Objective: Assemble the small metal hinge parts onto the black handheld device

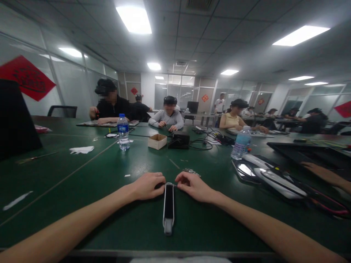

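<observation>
A long narrow black device with a pale casing lies on the green table, pointing away from me. My left hand rests at its far end on the left side, fingers curled against the tip. My right hand sits on the right side of the same end, fingers bent and pinched close to the device's tip. What the fingertips grip is hidden. A small heap of metallic parts lies just beyond my right hand.
A water bottle, a small cardboard box, a black box with cables and a second bottle stand farther out. White and black gear lies right. Several seated people work across the table; another person's hand rests far right.
</observation>
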`<action>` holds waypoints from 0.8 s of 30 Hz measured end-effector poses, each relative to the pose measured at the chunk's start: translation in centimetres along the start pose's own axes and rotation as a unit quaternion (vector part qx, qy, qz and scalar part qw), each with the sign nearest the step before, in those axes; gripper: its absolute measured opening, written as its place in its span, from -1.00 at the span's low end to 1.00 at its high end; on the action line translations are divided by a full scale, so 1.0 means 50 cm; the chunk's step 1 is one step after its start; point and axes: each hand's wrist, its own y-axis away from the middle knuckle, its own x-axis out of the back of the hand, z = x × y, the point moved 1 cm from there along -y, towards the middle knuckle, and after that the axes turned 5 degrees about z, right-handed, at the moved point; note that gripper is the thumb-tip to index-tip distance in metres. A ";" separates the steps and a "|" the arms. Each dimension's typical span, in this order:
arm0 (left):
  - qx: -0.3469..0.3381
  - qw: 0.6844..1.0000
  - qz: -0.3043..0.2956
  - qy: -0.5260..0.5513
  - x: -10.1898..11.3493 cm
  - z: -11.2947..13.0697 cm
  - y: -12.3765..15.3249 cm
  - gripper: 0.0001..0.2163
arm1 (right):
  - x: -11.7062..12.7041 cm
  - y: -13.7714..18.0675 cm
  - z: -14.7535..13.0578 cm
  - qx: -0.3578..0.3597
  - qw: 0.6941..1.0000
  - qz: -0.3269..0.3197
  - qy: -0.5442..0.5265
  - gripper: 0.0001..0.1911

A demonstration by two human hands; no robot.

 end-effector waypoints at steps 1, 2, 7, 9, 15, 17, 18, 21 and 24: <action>0.000 1.000 -0.001 0.000 0.000 0.000 0.000 -0.78 | 0.001 0.000 0.002 -0.001 1.000 -0.002 -0.007 -0.89; -0.001 1.000 -0.001 -0.001 0.000 0.000 0.000 -0.78 | 0.002 0.000 0.005 -0.001 1.000 -0.002 -0.014 -0.88; 0.002 1.000 -0.001 -0.004 0.002 0.004 -0.001 -0.79 | 0.003 0.001 0.007 0.009 0.999 -0.014 -0.031 -0.80; 0.003 1.000 -0.003 -0.005 0.004 0.006 -0.001 -0.78 | 0.005 0.003 0.002 0.018 1.000 -0.012 -0.006 -0.82; 0.005 1.000 -0.006 -0.008 0.006 0.006 -0.001 -0.76 | 0.010 0.007 -0.007 0.051 0.996 0.011 0.072 -0.89; 0.005 1.000 -0.006 -0.004 0.006 0.006 -0.001 -0.77 | 0.009 0.007 -0.004 0.060 0.995 0.012 0.078 -0.89; 0.005 1.000 -0.005 -0.002 0.006 0.006 -0.001 -0.77 | 0.008 0.006 -0.002 0.064 0.995 0.013 0.079 -0.89; 0.006 1.000 -0.007 -0.003 0.006 0.007 -0.001 -0.76 | 0.005 0.004 0.003 0.073 0.994 0.018 0.077 -0.88; 0.007 1.000 -0.011 -0.010 0.006 0.007 -0.001 -0.77 | 0.003 0.004 0.007 0.076 0.994 0.018 0.073 -0.89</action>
